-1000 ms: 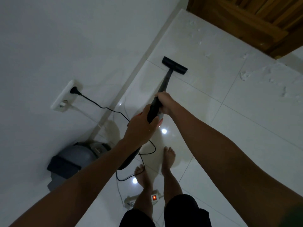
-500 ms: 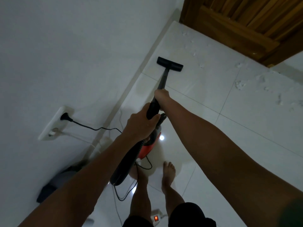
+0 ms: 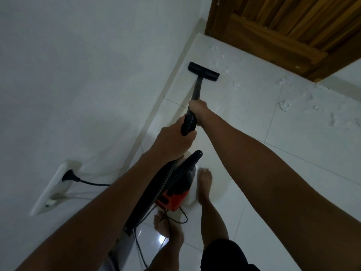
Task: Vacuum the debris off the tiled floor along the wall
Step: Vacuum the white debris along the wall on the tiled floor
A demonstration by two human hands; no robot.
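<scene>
Both hands gripped the vacuum wand: the right hand farther along it, the left hand nearer, on the ribbed hose end. The black floor nozzle rested on the white tiled floor beside the left wall's skirting. White debris lay scattered right of the nozzle, near the wooden door.

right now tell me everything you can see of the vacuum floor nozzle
The floor nozzle is a flat, wide black bar, plastic by its look, set crosswise on the end of a thin black wand. It lies on the white tiled floor close beside the skirting along the wall, its left end nearest it. White debris lies just beyond its right end.
</scene>
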